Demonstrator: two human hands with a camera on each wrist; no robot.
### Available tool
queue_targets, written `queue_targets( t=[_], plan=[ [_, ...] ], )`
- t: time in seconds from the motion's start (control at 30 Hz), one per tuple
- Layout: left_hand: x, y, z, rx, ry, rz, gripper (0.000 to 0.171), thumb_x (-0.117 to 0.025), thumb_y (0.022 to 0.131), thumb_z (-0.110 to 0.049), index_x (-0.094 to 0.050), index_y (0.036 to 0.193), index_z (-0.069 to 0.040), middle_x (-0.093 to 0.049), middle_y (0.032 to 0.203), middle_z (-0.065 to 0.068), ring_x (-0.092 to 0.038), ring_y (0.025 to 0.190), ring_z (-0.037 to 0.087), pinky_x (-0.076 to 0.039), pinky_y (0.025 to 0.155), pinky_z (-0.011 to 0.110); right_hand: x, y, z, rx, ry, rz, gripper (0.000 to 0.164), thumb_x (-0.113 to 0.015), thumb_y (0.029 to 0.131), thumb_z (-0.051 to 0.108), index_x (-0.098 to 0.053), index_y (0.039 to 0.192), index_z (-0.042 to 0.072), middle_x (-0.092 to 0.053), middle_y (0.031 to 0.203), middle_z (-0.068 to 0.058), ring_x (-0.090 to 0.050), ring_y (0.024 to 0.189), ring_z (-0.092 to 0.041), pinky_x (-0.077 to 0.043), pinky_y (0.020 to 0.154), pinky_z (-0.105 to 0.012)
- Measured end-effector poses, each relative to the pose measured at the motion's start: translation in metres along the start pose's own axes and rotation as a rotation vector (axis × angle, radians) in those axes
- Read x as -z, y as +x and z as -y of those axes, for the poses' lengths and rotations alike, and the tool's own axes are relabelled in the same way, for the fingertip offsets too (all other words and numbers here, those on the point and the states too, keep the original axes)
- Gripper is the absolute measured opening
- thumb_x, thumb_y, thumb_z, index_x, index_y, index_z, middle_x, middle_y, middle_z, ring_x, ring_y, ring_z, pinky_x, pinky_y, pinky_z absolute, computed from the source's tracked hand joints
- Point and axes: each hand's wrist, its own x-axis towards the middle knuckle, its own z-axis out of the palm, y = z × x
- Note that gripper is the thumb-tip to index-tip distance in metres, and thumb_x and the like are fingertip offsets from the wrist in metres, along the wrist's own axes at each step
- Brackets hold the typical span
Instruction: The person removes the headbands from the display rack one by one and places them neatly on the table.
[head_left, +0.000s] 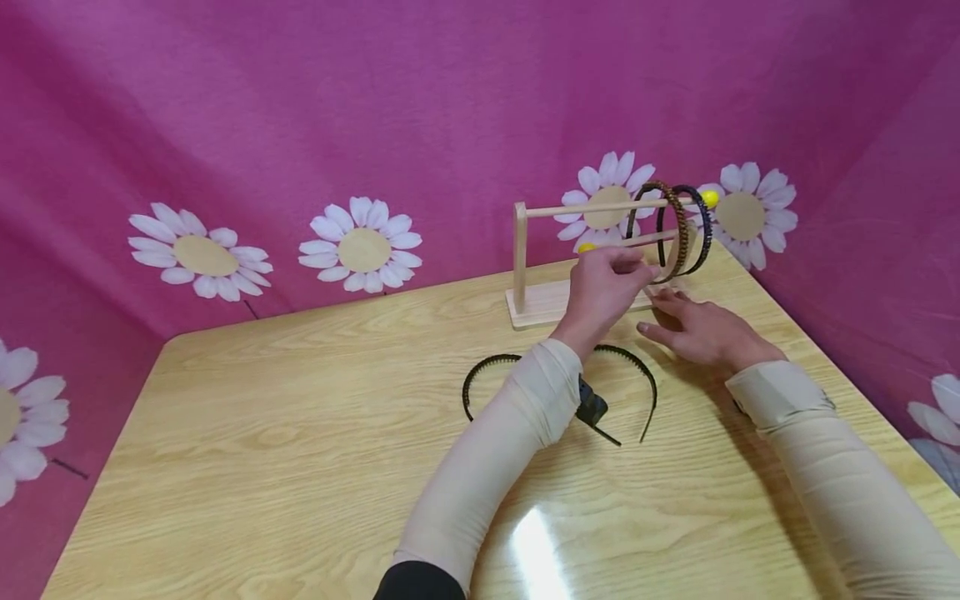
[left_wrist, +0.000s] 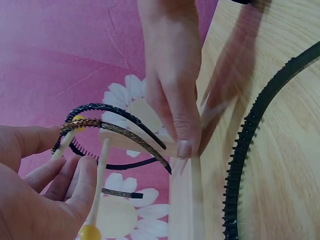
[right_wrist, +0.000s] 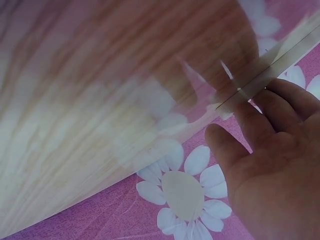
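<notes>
My left hand pinches a brown patterned headband at its fingertips. The headband hangs over the upper rod of a wooden stand. Beside it, nearer the rod's yellow end knob, hangs a black toothed headband. In the left wrist view, the left fingers curve around the rod area next to the brown band. My right hand lies low with extended fingers touching the stand's base; its thumb shows at the base edge.
Black toothed headband parts lie on the wooden table, their middle hidden by my left forearm. A small dark block shows under the left wrist. A pink curtain with white flowers borders the table's back and sides.
</notes>
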Motion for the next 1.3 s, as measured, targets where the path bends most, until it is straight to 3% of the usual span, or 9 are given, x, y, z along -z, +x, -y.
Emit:
queue_targets(
  t=[0.23, 0.47, 0.77, 1.1, 1.3],
  plan=[
    [-0.01, 0.009, 0.003, 0.015, 0.053, -0.063, 0.025, -0.082, 0.086, -0.02, -0.079, 0.108, -0.009, -0.071, 0.083, -0.009, -0.063, 0.08, -0.001, -0.051, 0.066, 0.015, -0.001, -0.001, 0.001, 0.005, 0.004, -0.018, 0.084, -0.039, 0.099, 0.068, -0.035, 0.155, 0.005, -0.026, 0.16, -0.024, -0.035, 0.134, -0.056, -0.034, 0.105, -0.068],
    [-0.024, 0.015, 0.004, 0.033, -0.008, -0.089, 0.025, -0.084, 0.084, -0.018, -0.079, 0.107, -0.008, -0.07, 0.081, -0.009, -0.063, 0.079, 0.0, -0.052, 0.068, 0.015, -0.001, -0.002, 0.001, 0.004, -0.004, -0.027, 0.084, -0.04, 0.099, 0.067, -0.037, 0.155, 0.004, -0.027, 0.159, -0.024, -0.038, 0.132, -0.057, -0.036, 0.103, -0.067],
    [-0.04, 0.018, 0.005, -0.004, -0.022, -0.099, 0.031, -0.087, 0.082, -0.018, -0.078, 0.109, -0.007, -0.074, 0.09, -0.004, -0.065, 0.078, -0.001, -0.052, 0.07, 0.014, -0.001, -0.002, 0.001, 0.024, -0.032, -0.031, 0.08, -0.041, 0.1, 0.065, -0.033, 0.157, 0.01, -0.028, 0.156, -0.03, -0.051, 0.123, -0.054, -0.041, 0.098, -0.067],
    [-0.056, 0.029, 0.005, -0.102, 0.175, -0.087, 0.019, -0.083, 0.086, -0.02, -0.08, 0.104, -0.014, -0.075, 0.089, -0.008, -0.064, 0.073, -0.005, -0.046, 0.073, 0.011, 0.0, -0.005, -0.001, 0.054, -0.01, -0.048, 0.075, -0.046, 0.1, 0.061, -0.035, 0.156, 0.012, -0.045, 0.149, -0.024, -0.061, 0.113, -0.046, -0.046, 0.094, -0.062],
    [-0.06, 0.032, 0.005, -0.119, 0.178, -0.096, 0.018, -0.082, 0.087, -0.018, -0.08, 0.103, -0.014, -0.075, 0.087, -0.008, -0.063, 0.073, -0.004, -0.046, 0.072, 0.011, 0.002, -0.006, -0.002, 0.043, -0.009, -0.045, 0.075, -0.048, 0.1, 0.06, -0.035, 0.156, 0.012, -0.048, 0.146, -0.024, -0.061, 0.113, -0.046, -0.046, 0.094, -0.062]
  ],
)
